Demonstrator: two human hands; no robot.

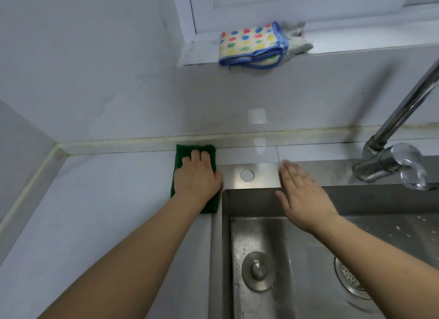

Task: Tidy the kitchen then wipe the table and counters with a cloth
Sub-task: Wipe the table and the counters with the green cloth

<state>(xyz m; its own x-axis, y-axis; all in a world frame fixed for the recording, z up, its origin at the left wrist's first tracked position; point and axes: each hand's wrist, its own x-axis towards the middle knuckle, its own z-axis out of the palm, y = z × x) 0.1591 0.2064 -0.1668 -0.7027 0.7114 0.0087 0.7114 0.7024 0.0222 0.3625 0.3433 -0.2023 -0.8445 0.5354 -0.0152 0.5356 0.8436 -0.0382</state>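
We wipe the counter (107, 200) beside the sink (251, 176).
Our left hand (197, 178) presses flat on a dark green folded cloth (183, 157); right hand (301, 192) spread, empty.

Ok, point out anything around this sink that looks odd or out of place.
Little stands out. The spotted cloth on the window sill hangs over its edge, with a grey rag bunched behind it. The seam strip along the wall looks yellowed and speckled.
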